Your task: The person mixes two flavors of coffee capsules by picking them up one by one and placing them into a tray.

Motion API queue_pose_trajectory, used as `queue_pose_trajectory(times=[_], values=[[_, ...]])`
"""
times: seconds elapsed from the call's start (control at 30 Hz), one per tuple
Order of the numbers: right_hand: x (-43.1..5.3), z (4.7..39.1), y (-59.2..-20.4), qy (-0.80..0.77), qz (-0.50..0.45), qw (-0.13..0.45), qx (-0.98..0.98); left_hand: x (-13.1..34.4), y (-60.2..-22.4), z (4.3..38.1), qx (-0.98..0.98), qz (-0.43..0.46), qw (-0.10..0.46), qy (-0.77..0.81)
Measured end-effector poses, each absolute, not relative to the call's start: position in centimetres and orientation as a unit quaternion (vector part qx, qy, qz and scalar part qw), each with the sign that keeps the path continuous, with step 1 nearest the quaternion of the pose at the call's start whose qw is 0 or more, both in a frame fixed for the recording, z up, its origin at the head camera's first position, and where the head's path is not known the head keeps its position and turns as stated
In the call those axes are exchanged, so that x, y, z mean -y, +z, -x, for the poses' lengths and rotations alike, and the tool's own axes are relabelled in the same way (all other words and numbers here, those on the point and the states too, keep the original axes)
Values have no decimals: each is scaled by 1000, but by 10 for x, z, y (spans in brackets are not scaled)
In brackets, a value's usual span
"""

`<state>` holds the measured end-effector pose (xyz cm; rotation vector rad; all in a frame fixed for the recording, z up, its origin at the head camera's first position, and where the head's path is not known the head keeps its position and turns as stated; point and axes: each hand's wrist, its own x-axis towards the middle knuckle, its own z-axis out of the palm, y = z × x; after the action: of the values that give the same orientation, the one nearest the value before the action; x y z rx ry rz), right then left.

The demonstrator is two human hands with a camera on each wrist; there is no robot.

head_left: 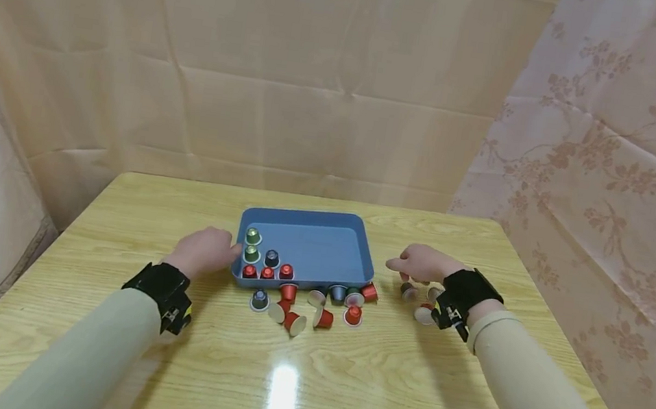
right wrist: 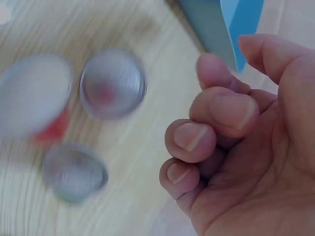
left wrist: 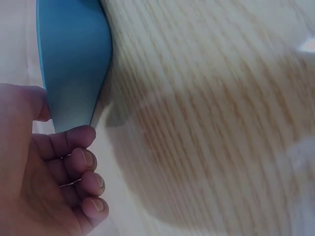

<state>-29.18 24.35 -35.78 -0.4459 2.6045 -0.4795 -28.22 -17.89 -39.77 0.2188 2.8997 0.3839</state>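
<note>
My left hand (head_left: 205, 250) pinches the left wall of a blue tray (head_left: 322, 249), thumb over the rim and forefinger against the outside, as the left wrist view shows. Inside the tray, along its left and front, stand green coffee capsules (head_left: 251, 253), red coffee capsules (head_left: 267, 272) and one dark coffee capsule (head_left: 272, 258). Just off the tray's right side hovers my right hand (head_left: 420, 263). Its fingers (right wrist: 235, 109) are loosely curled with nothing between them, and the thumb is apart from the forefinger. Beneath it lie a few capsules, among them a red one with a pale lid (right wrist: 34, 96).
Several more capsules lie loose along the tray's front wall, including a dark upright capsule (head_left: 260, 300), a tipped red capsule (head_left: 295, 324) and an upright red one (head_left: 353, 315). The wooden table (head_left: 188, 366) ends at a beige curtain (head_left: 293, 89) behind.
</note>
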Motion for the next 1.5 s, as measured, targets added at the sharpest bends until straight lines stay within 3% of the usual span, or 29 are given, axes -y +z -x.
queue_pose_trajectory(times=[0.37,0.7,1.1,1.5], values=[[-308,288,-353,-153,123,215,-957,181,-408,282,-975,-92,130,152],[-344,273,-355,-98,65,211,-970,181,-411,281,-975,-137,118,132],[-354,261,-366,-62,21,307,-950,182,-411,278,-975,-185,84,91],[-360,261,-381,-125,62,283,-949,182,-412,280,-974,-190,80,95]])
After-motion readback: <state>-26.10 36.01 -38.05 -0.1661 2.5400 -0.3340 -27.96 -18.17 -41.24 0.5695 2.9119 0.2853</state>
